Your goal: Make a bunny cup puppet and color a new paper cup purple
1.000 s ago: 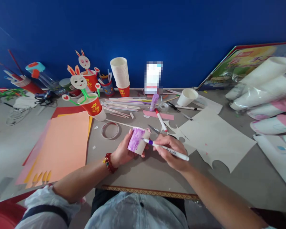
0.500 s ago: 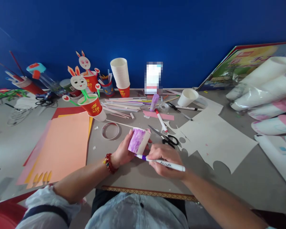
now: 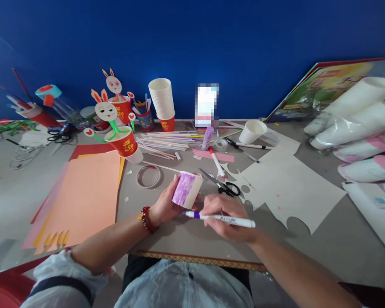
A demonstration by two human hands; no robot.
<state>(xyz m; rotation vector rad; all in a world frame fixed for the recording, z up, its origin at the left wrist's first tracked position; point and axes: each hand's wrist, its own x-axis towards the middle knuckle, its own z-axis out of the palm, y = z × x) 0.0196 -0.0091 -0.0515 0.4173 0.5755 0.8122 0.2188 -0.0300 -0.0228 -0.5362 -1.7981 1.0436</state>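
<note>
A paper cup, partly coloured purple and white on its right part, is held tilted in my left hand, whose fingers wrap round it. My right hand grips a white acrylic marker with a purple tip end. The marker's tip points left, just below the cup's lower edge and apart from it. Black-handled scissors lie open beyond my right hand. To the left of the cup rests a roll of tape. A red-and-white marker lies behind the scissors.
Coloured paper sheets lie at left. Rabbit-decorated cups, a stack of paper cups and loose paper sticks stand or lie towards the blue wall. Cut white paper spreads at right, with bagged cups beyond.
My right hand has drawn the marker slightly right and down, so its tip has come away from the cup's lower edge. My left hand and the cup stay nearly still.
</note>
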